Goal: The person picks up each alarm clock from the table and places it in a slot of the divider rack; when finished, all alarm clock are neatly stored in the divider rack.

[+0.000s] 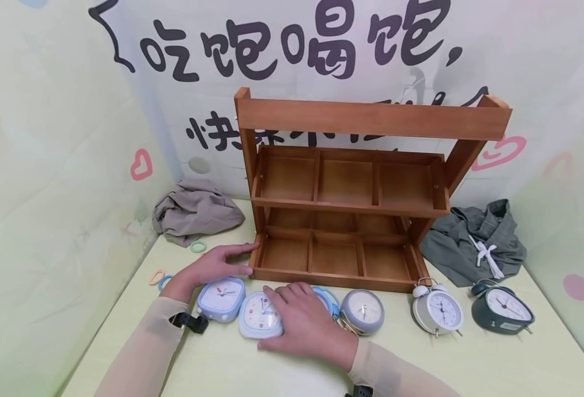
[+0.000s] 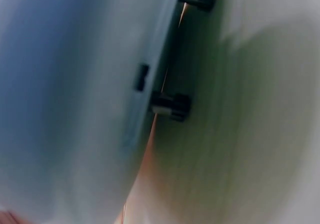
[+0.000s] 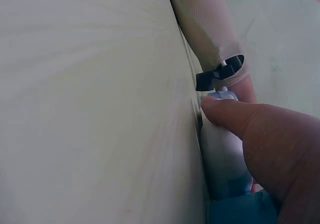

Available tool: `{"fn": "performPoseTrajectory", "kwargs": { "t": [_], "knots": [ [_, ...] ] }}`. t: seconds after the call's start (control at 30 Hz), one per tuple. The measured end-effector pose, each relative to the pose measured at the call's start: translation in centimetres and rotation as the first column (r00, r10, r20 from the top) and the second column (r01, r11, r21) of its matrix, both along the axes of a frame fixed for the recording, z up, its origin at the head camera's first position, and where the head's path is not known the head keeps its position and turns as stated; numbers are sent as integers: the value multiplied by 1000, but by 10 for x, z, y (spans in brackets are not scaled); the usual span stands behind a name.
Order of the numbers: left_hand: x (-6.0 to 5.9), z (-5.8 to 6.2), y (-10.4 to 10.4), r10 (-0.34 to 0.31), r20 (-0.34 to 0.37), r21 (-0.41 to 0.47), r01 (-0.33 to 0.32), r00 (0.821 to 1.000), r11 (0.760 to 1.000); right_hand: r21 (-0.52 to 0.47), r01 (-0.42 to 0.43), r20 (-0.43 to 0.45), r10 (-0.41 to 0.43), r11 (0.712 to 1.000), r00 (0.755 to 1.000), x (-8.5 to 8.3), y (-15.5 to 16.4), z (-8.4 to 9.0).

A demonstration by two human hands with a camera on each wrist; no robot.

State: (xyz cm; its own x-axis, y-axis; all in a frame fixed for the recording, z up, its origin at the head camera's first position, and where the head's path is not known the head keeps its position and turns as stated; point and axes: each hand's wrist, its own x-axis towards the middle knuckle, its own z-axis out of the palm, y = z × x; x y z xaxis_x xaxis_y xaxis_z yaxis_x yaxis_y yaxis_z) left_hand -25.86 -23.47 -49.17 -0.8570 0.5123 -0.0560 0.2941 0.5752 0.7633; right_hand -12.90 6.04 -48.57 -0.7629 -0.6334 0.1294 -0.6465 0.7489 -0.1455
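Observation:
My right hand (image 1: 304,320) grips a pale blue-and-white alarm clock (image 1: 258,317), its fingers over the top and its thumb at the lower edge. In the right wrist view that thumb (image 3: 235,114) lies across the clock's side. A bright blue clock (image 1: 327,298) is partly hidden behind the same hand. My left hand (image 1: 214,267) stretches its fingers to the left end of a wooden two-tier rack (image 1: 338,280). Just below that hand sits a blue square clock (image 1: 224,314). A blurred blue-grey body with black knobs (image 2: 172,105) fills much of the left wrist view.
Rightward along the table stand a purple-grey round clock (image 1: 363,311), a white twin-bell clock (image 1: 439,311) and a dark green clock (image 1: 505,306). Crumpled cloths, one brown-grey (image 1: 194,212) and one dark grey (image 1: 470,240), flank the rack. Small coloured rings (image 1: 198,246) lie at left.

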Motion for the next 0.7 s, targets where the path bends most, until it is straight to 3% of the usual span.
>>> {"fn": "performPoseTrajectory", "kwargs": {
  "t": [0.7],
  "knots": [
    [1,1,1,9,1,-7,-9,1000,1000,-38,-42,-72,40,998,997,0,3,-1]
  ]
}}
